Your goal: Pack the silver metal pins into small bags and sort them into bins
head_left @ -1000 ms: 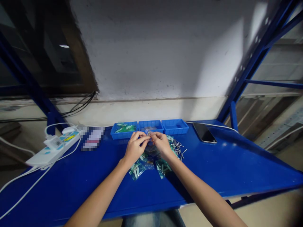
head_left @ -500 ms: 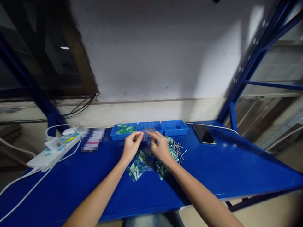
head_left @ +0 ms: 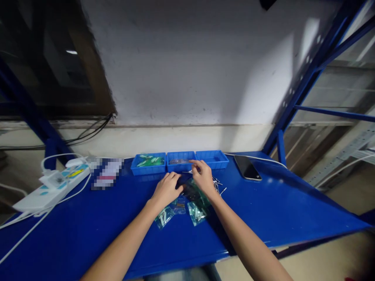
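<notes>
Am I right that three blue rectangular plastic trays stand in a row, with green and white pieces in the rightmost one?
Not rightmost: the head view shows green and white pieces in the leftmost blue rectangular plastic tray of that row.

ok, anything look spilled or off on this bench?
Mildly: thin metal rods lie loose at crossing angles beside the right hand, unlike the bagged pale pieces nearby. That may be deliberate; no damage is clear.
</notes>
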`<action>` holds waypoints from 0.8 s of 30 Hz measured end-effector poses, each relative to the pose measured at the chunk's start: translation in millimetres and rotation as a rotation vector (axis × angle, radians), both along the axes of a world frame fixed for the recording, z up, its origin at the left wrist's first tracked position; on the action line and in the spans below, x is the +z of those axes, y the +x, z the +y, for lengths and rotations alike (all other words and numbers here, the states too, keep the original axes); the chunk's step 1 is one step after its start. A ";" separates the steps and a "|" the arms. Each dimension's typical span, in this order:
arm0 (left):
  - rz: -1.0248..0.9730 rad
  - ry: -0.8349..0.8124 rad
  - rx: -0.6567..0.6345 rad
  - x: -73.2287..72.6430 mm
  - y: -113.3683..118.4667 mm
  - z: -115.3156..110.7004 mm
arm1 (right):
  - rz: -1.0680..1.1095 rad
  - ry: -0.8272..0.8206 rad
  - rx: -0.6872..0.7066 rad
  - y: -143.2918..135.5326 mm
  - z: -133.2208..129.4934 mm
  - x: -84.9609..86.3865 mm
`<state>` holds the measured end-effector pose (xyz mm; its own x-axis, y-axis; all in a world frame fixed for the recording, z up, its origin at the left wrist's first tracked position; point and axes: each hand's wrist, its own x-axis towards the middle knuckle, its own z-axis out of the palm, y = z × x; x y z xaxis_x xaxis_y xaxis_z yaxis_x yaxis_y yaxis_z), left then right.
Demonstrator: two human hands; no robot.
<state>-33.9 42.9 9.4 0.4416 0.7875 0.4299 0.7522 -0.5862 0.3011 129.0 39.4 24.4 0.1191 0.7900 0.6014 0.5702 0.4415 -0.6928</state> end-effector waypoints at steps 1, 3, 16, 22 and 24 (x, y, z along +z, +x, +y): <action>0.022 -0.022 0.011 -4.2 -1.8 -2.6 | -0.010 -0.010 0.010 -1.0 -0.2 -0.5; 0.064 -0.054 0.046 -6.1 -4.9 -3.7 | -0.033 -0.026 0.038 -4.0 -1.0 -1.6; -0.199 0.171 0.166 23.3 -7.0 -14.5 | 0.204 -0.271 0.195 -21.2 -2.7 -4.9; -0.222 0.151 0.004 21.5 -5.0 -16.9 | 0.432 -0.300 0.315 -26.6 -0.8 -5.7; -0.294 0.089 -0.021 20.3 -4.1 -14.6 | 0.403 -0.246 0.262 -26.8 -2.4 -5.1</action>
